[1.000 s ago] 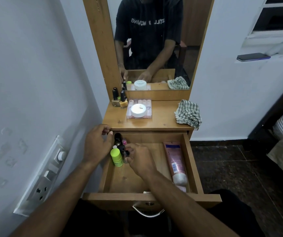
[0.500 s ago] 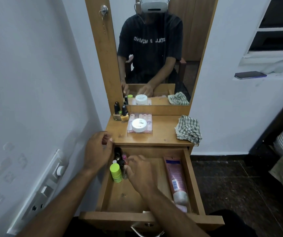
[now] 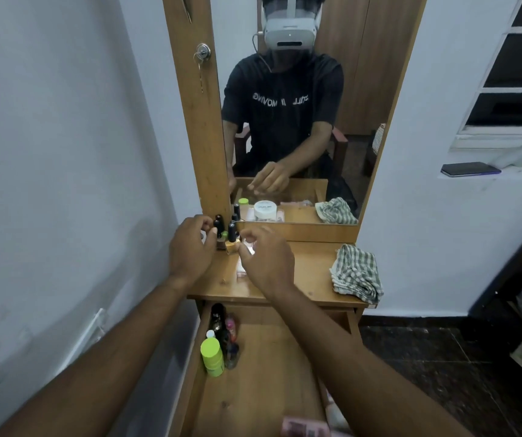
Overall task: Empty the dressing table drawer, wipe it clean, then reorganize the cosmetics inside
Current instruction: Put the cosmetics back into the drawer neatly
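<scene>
The wooden drawer (image 3: 259, 392) stands pulled out below the dressing table top (image 3: 313, 272). In its far left corner cluster a lime-green capped bottle (image 3: 211, 356), a dark bottle (image 3: 218, 315) and a small pink-capped one (image 3: 230, 324). A pink tube (image 3: 304, 428) shows at the drawer's near right. My left hand (image 3: 190, 247) is at the nail polish bottles (image 3: 226, 238) on the top's back left, thumb against a black cap, fingers curled. My right hand (image 3: 269, 257) hovers with loosely curled fingers over the pink tray (image 3: 241, 268), holding nothing and hiding the white jar.
A green checked cloth (image 3: 356, 274) lies crumpled on the right of the table top. The mirror (image 3: 291, 121) rises behind the table. A white wall runs close along the left. A phone (image 3: 469, 169) lies on the ledge at right. Dark floor shows right of the drawer.
Both hands have left the drawer's bottle cluster and risen to the table top, left to the nail polish bottles, right over the tray. My head has tilted up.
</scene>
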{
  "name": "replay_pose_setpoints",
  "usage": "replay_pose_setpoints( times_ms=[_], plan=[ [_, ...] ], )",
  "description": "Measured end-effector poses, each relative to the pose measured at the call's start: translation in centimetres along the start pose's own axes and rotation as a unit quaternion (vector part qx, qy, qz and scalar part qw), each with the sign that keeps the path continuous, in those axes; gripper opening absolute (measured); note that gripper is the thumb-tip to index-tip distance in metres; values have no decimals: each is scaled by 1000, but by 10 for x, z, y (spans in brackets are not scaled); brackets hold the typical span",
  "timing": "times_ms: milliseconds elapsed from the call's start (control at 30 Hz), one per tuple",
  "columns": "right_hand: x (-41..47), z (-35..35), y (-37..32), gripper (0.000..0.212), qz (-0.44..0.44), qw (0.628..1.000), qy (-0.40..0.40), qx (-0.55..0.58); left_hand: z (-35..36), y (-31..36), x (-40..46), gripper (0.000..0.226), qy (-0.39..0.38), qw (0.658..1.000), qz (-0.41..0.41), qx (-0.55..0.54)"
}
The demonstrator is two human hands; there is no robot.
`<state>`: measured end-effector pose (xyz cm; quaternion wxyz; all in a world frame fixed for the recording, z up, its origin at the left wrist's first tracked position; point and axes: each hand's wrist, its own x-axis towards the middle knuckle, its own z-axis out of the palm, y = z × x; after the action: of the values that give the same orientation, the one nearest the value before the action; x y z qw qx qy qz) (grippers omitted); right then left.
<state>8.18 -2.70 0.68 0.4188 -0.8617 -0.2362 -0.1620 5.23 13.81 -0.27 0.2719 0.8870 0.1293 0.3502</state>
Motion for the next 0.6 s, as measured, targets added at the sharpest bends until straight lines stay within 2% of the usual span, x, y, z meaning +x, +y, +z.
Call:
replay_pose_setpoints(
  times_ms=[333, 600],
  plan=[
    [47, 24, 7, 28, -71, 988, -73, -112, 23, -16, 13, 38, -46, 999, -22, 14],
    [58, 39, 5, 14, -80, 987, -82, -113, 26, -18, 17, 28, -31, 999, 0, 21]
  ],
)
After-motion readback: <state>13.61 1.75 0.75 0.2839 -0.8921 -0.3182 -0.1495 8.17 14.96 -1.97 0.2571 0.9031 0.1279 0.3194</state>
